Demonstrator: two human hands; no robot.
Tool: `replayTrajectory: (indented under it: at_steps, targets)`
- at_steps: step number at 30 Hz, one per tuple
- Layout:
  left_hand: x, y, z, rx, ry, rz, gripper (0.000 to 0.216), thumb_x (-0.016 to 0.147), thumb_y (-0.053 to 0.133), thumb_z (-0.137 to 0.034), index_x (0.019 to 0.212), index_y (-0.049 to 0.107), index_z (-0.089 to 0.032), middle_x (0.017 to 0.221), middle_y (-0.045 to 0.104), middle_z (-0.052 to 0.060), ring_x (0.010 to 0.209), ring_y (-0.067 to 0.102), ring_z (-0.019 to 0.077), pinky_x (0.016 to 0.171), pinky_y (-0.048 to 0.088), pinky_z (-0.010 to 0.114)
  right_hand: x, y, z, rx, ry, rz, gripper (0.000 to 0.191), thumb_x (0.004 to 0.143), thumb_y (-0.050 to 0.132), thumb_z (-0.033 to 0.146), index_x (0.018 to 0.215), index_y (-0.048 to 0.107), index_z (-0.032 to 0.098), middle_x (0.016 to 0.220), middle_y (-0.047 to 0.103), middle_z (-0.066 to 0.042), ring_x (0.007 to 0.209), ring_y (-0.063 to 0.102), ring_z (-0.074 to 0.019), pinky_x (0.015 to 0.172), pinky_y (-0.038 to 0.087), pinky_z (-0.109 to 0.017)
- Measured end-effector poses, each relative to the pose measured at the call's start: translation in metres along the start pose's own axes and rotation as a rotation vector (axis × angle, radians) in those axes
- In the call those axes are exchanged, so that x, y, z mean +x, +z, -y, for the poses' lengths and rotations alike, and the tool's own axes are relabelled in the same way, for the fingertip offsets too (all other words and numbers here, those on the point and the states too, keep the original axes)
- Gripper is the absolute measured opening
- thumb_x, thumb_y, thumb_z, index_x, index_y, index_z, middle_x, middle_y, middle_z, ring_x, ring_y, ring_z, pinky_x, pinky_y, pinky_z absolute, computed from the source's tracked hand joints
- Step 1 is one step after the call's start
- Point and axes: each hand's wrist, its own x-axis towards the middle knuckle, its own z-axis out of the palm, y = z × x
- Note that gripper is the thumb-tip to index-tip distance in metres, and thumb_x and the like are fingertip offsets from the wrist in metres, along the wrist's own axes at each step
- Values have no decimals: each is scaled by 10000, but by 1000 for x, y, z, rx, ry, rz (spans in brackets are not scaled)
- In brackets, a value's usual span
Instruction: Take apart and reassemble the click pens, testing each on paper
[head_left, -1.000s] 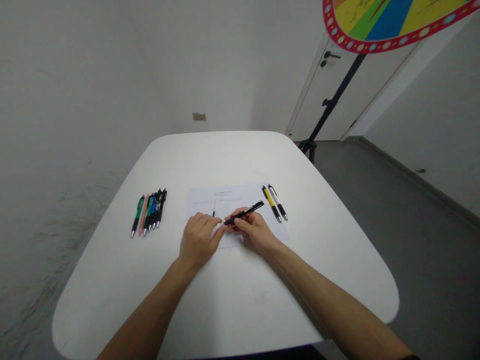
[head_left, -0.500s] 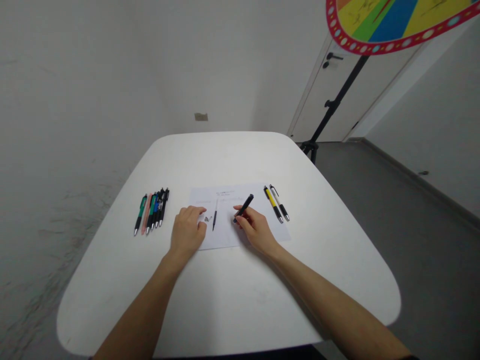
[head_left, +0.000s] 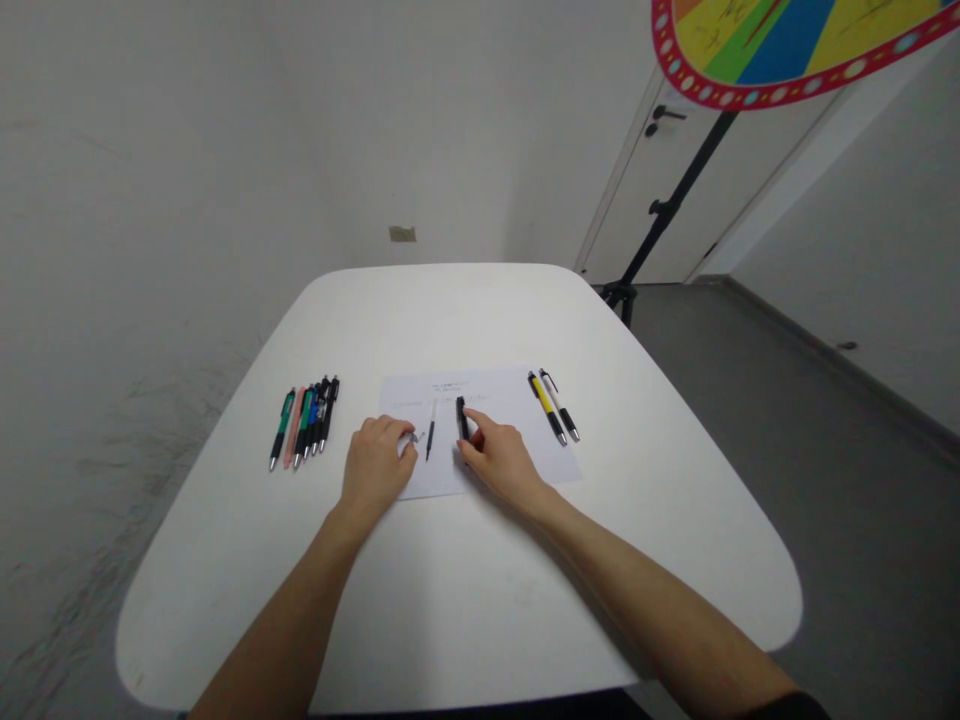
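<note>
While the right hand (head_left: 508, 462) pinches a black pen (head_left: 462, 420), the left hand (head_left: 375, 462) gapes slightly.

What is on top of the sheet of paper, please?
A refill and small bits lie on the paper, a yellow pen and a white pen by its right edge; the right hand holds a black pen over it. Anything under that or the left hand is hidden.
</note>
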Motion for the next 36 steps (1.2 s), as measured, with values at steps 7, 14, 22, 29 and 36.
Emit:
replayTrajectory:
  at_steps: [7,14,22,29,36]
  targets:
    - [0,0,0,5,-12,9,192,807,520,-196,917,676,-180,955,679,73,946,560,257,879,453,408,-2,0,4,-161,-109,31,284,901,558,236,1166,649,193,916,706,-61,807,635,-167,772,430,-262]
    - [0,1,1,-9,2,-19,171,842,522,-249,890,674,-185,929,680,80,923,572,255,851,459,413,-8,1,1,-255,-173,42,281,940,498,322,1170,634,233,1022,655,-73,838,634,-177,725,432,-269]
    - [0,1,2,15,15,-13,193,874,509,-273,879,683,-189,912,679,80,902,567,255,816,455,408,-16,-7,3,-266,-242,104,321,859,558,249,1170,631,209,1065,637,-84,890,613,-191,790,453,-292]
    - [0,0,1,48,19,-20,166,871,521,-242,880,678,-186,895,678,76,900,565,260,796,442,397,-17,-8,-2,-266,-274,121,384,821,554,194,1201,611,208,1100,634,-84,929,612,-201,813,462,-298]
    - [-1,1,-2,26,33,-5,160,875,522,-264,854,666,-197,882,673,69,886,565,252,780,434,390,-16,-6,-3,-253,-291,109,368,837,543,195,1198,610,217,1080,640,-78,916,612,-190,815,462,-288]
